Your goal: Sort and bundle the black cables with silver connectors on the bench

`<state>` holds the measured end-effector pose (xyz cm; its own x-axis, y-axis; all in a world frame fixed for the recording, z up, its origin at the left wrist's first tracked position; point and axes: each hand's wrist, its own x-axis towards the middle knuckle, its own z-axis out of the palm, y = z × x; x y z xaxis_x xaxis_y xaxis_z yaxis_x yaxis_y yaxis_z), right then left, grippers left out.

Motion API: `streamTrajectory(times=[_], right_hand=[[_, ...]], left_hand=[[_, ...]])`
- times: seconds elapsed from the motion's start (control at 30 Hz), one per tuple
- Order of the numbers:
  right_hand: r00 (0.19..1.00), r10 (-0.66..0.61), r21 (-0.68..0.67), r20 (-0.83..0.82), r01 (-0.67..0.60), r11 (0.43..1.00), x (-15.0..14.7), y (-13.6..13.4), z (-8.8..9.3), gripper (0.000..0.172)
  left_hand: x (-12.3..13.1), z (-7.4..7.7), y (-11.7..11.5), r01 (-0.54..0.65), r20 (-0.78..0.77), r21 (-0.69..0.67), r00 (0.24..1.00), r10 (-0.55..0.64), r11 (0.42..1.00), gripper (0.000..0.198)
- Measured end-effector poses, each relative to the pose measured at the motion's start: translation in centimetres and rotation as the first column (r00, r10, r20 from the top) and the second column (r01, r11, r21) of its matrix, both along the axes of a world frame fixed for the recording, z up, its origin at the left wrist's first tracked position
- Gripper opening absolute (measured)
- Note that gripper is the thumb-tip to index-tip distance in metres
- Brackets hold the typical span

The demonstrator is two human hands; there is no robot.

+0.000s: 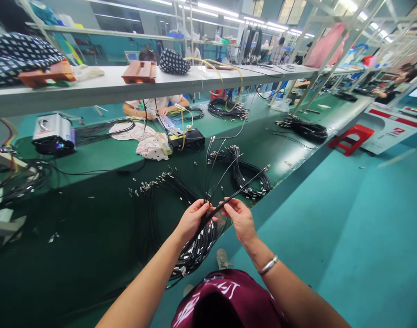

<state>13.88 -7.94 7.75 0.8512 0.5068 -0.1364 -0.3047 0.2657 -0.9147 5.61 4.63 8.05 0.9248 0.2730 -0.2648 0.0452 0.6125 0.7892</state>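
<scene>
Several thin black cables fan upward from my left hand, whose fingers are closed around them. My right hand pinches a thicker black cable that slants up to the right and ends in a metal tip. Both hands are close together above the table's front edge. Beneath them lies a large coiled bundle of black cables with white labels, its metal ends spread toward the left. A second cable coil rests just beyond my right hand.
The green table carries more cable coils at the back and a cable bundle at right. A grey machine, cloths and a black box stand behind. Another person's hands work opposite, under a shelf.
</scene>
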Motion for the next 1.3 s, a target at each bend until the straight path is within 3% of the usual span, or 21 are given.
streamTrajectory(times=[0.23,0.47,0.57,0.63,0.7,0.8,0.9,0.97,1.07,1.13,1.2,1.23,1.27,1.3], right_hand=[[1.000,-0.008,-0.006,0.030,0.008,1.000,-0.2,0.1,0.0,0.037],[0.992,0.062,-0.124,0.109,-0.048,0.991,-1.2,0.0,-1.2,0.048],[0.982,0.154,-0.180,0.113,-0.132,0.975,-1.7,-0.1,-2.6,0.055],[0.984,0.152,-0.256,0.091,-0.125,0.959,-1.8,-0.3,-3.4,0.057],[0.991,0.106,-0.378,0.086,-0.066,0.923,-1.7,-0.3,-4.2,0.055],[0.982,0.130,-0.316,0.134,-0.082,0.945,-1.5,0.5,-5.0,0.044],[0.976,0.142,-0.259,0.164,-0.097,0.961,-2.2,1.2,-4.8,0.038],[0.974,0.140,-0.256,0.178,-0.091,0.962,-2.8,1.4,-4.2,0.036],[0.984,0.128,-0.198,0.126,-0.102,0.975,-3.2,1.9,-3.3,0.030],[0.995,0.094,-0.102,0.034,-0.090,0.991,-3.2,2.1,-2.7,0.023],[0.995,0.071,-0.031,-0.068,-0.074,0.997,-3.3,2.3,-1.9,0.016],[0.992,0.067,-0.009,-0.108,-0.069,0.998,-3.5,2.3,-1.3,0.013],[0.987,0.067,0.008,-0.143,-0.067,0.998,-3.8,2.3,-0.6,0.011],[0.982,0.073,0.022,-0.176,-0.070,0.997,-4.1,2.3,0.2,0.009]], left_hand=[[-0.1,0.1,-0.2,-0.002,-0.022,0.016,1.000,0.002,1.000,0.023],[0.6,0.0,-0.4,-0.004,-0.013,0.213,1.000,0.007,0.977,0.025],[0.9,-0.2,-1.8,-0.087,-0.042,0.417,0.993,0.114,0.905,0.015],[1.0,-0.5,-3.1,-0.159,-0.022,0.592,0.977,0.213,0.790,0.011],[1.2,-1.3,-4.2,-0.141,-0.022,0.701,0.976,0.218,0.699,0.020],[1.5,-2.6,-4.5,-0.061,-0.072,0.788,0.979,0.190,0.612,0.026],[1.0,-2.9,-4.3,-0.018,-0.093,0.847,0.979,0.181,0.532,0.025],[-0.2,-2.3,-4.1,-0.005,-0.096,0.853,0.981,0.166,0.522,0.021],[-4.4,-1.6,-4.3,-0.129,-0.041,0.788,0.965,0.261,0.602,0.018],[-9.1,-2.1,-4.7,-0.336,-0.049,0.657,0.874,0.483,0.675,0.018],[-14.7,-3.7,-5.1,-0.585,-0.240,0.410,0.671,0.702,0.700,0.020],[-17.5,-4.7,-5.1,-0.704,-0.370,0.255,0.562,0.739,0.663,0.020],[-20.0,-5.7,-5.0,-0.811,-0.480,0.138,0.447,0.754,0.569,0.018],[-22.2,-6.8,-4.7,-0.901,-0.561,0.014,0.352,0.749,0.434,0.018]])
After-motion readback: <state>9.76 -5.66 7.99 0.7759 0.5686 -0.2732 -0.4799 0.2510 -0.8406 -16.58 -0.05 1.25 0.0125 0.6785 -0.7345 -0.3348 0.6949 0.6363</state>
